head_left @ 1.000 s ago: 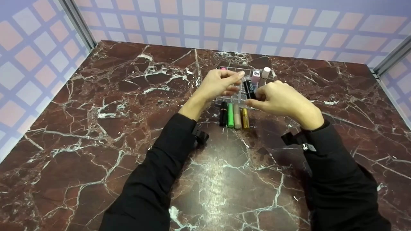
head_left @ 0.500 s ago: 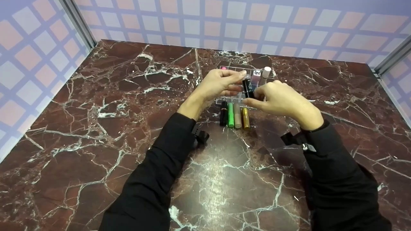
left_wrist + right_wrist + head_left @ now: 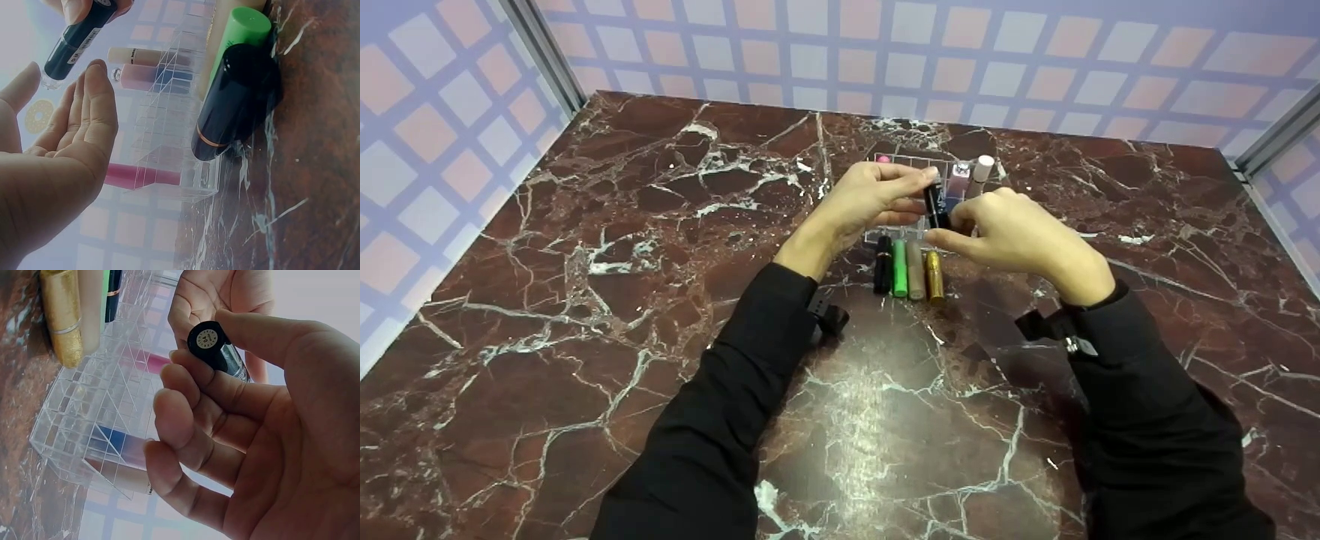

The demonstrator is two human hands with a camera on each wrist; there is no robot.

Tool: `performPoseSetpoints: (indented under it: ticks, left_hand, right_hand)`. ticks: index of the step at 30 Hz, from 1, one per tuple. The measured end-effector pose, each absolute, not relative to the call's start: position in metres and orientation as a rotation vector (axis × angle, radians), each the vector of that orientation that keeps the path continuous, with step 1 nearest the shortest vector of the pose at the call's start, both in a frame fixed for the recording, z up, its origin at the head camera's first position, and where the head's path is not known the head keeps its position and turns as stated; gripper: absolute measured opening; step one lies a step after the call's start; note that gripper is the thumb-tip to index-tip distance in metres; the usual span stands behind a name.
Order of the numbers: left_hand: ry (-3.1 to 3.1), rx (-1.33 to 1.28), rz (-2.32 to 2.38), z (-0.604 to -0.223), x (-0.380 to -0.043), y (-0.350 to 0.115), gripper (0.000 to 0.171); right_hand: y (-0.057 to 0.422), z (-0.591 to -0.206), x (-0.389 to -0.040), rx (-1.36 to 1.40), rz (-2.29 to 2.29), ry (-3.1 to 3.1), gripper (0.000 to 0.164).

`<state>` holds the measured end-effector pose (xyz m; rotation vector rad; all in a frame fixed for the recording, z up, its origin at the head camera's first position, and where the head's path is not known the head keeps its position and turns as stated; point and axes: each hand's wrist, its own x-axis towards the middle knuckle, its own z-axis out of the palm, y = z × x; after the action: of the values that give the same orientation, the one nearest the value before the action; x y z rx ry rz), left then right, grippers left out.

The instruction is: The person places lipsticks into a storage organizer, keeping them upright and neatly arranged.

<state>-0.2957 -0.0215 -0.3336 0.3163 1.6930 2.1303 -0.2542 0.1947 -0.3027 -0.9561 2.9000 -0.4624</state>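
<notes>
My right hand (image 3: pixel 1012 229) pinches a black lipstick tube (image 3: pixel 937 206) between thumb and fingers, over the clear organizer. A round "04" label (image 3: pixel 206 338) on its end shows in the right wrist view. The tube's clear end points toward my left hand (image 3: pixel 62 146), whose thumb and extended fingers stand on either side of it, fingertips right at that end. Beneath both hands is the clear compartment organizer (image 3: pixel 67 391), holding a pink tube (image 3: pixel 135 176), a pink-and-blue tube (image 3: pixel 143 77) and a white-capped tube (image 3: pixel 982 171).
In front of the organizer several tubes stand in a row: black (image 3: pixel 883 266), green (image 3: pixel 900 268), beige (image 3: pixel 916 270) and gold (image 3: pixel 934 276). The marbled tabletop (image 3: pixel 585 315) is bounded at the back by a checked wall panel (image 3: pixel 885 60).
My right hand has brought the black lipstick tube slightly left, so its clear end now lies at my left fingertips. The left hand has barely shifted.
</notes>
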Motion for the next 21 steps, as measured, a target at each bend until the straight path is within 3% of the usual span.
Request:
performPoseSetpoints:
  ticks: [21]
  left_hand:
    - [1.822,0.312,2.065,-0.3365,-0.2979,-0.0212,0.026]
  right_hand:
    - [0.194,-0.3044,-0.2529,-0.97,-0.45,2.898,0.049]
